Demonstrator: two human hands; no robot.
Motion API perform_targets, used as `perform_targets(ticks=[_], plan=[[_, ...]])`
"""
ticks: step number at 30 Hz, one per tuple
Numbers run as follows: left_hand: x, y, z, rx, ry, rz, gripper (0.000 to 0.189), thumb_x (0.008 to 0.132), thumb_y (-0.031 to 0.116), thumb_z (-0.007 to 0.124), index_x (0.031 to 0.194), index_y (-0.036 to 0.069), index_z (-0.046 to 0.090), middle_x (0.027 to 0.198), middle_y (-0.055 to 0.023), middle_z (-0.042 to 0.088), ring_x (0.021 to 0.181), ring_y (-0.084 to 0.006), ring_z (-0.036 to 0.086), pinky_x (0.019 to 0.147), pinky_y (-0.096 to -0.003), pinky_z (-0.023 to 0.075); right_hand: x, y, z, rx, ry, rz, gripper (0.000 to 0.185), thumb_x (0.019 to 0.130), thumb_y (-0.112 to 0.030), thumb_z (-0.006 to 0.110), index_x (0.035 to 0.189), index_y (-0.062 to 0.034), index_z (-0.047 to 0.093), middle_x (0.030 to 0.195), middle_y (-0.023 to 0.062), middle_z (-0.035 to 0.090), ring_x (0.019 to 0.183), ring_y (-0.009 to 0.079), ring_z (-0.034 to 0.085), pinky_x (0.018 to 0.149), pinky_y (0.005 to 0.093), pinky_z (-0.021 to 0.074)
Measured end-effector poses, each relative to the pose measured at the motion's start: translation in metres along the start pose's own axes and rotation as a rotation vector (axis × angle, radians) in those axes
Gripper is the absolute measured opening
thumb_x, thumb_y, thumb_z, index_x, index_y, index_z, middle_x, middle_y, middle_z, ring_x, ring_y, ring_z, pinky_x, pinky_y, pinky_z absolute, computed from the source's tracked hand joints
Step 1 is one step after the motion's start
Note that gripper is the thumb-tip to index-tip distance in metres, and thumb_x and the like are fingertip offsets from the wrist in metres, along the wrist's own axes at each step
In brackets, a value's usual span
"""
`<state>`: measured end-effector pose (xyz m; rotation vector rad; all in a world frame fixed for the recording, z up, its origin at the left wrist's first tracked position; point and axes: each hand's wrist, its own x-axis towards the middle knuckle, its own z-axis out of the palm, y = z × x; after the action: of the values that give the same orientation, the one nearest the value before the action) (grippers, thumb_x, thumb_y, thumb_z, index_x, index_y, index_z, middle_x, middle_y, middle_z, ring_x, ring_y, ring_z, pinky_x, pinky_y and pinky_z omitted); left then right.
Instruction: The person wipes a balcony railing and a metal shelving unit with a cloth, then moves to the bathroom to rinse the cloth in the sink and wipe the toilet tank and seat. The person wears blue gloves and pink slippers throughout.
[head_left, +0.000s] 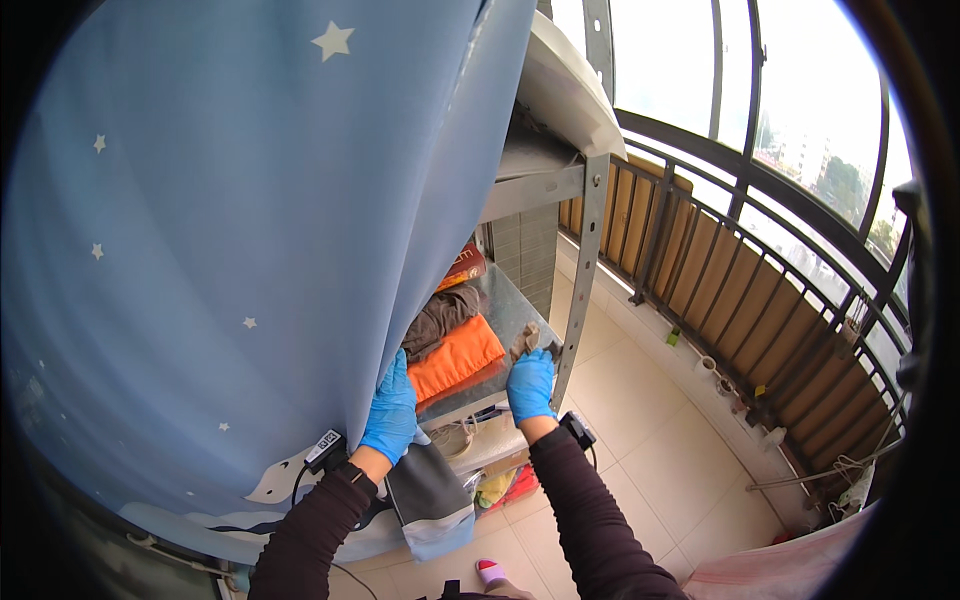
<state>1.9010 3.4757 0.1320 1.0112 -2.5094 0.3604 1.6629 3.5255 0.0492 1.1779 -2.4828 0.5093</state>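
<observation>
A blue curtain (247, 195) with white stars hangs over the left side of a grey metal shelving rack (587, 247). My left hand (391, 416), in a blue glove, grips the curtain's right edge; part of its fingers is hidden. My right hand (532, 386), also gloved, is shut on a crumpled grey-brown cloth (526, 341) at the right end of the metal shelf (502, 289). Between my hands lies a folded orange cloth (456, 358). Behind it sit a bunched dark-brown cloth (444, 319) and a red box (466, 264), partly covered by the curtain.
A lower shelf (491, 439) holds a pale coiled cable (452, 441). Yellow and red items (506, 487) lie below it. To the right runs a dark metal railing (720, 262) backed by brown panels, with small pots (705, 366) along its ledge. Pink fabric (780, 562) hangs at lower right.
</observation>
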Motion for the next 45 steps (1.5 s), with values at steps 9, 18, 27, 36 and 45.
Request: perform_targets(ticks=[9, 18, 27, 36, 45], plan=[[-0.071, 0.041, -0.043, -0.337, -0.017, 0.382, 0.035, 0.072, 0.023, 0.062, 0.105, 0.009, 0.061, 0.132, -0.0185, 0.042, 0.128, -0.0394, 0.03, 0.107, -0.0523, 0.0218, -0.102, 0.024, -0.107, 0.77, -0.223, -0.144, 0.033, 0.075, 0.004, 0.045, 0.104, -0.0009, 0.06, 0.094, 0.0232, 0.059, 0.088, 0.041, 0.056, 0.075, 0.0427, 0.0465], [-0.29, 0.021, -0.104, -0.974, -0.122, 0.017, 0.041, 0.083, 0.019, 0.062, 0.123, 0.017, 0.058, 0.134, -0.0121, 0.045, 0.129, -0.0303, 0.034, 0.109, -0.0387, 0.0219, -0.246, -0.063, -0.264, 2.061, -0.808, 0.263, 0.046, 0.079, -0.003, 0.051, 0.123, 0.0094, 0.048, 0.119, 0.0181, 0.055, 0.111, 0.0282, 0.053, 0.1, 0.0349, 0.039], [-0.521, -0.052, -0.235, -1.314, 0.303, -0.815, 0.032, 0.086, 0.002, 0.057, 0.117, 0.008, 0.06, 0.119, -0.0051, 0.058, 0.117, -0.0183, 0.048, 0.102, -0.0308, 0.0348, -0.404, -0.261, -0.318, 2.165, -1.763, 0.048, 0.043, 0.085, -0.017, 0.049, 0.126, -0.0023, 0.044, 0.118, 0.0132, 0.054, 0.108, 0.0251, 0.054, 0.091, 0.0347, 0.0467], [-0.676, -0.082, -0.28, -1.325, 0.778, -1.219, 0.028, 0.091, 0.005, 0.052, 0.119, 0.003, 0.058, 0.123, -0.0074, 0.057, 0.114, -0.016, 0.051, 0.098, -0.0275, 0.0398, -0.544, -0.415, -0.324, 1.672, -2.273, 0.046, 0.056, 0.08, -0.016, 0.053, 0.132, -0.0008, 0.038, 0.13, 0.0187, 0.045, 0.121, 0.0326, 0.044, 0.103, 0.0428, 0.0367], [-0.806, -0.157, -0.331, -1.123, 1.19, -1.482, 0.027, 0.092, 0.004, 0.051, 0.117, 0.003, 0.059, 0.117, -0.0069, 0.061, 0.108, -0.013, 0.054, 0.096, -0.0256, 0.0407, -0.697, -0.577, -0.331, 1.277, -2.72, -0.017, 0.045, 0.082, -0.014, 0.051, 0.124, 0.0015, 0.043, 0.123, 0.0179, 0.049, 0.114, 0.0282, 0.049, 0.101, 0.0392, 0.0397]])
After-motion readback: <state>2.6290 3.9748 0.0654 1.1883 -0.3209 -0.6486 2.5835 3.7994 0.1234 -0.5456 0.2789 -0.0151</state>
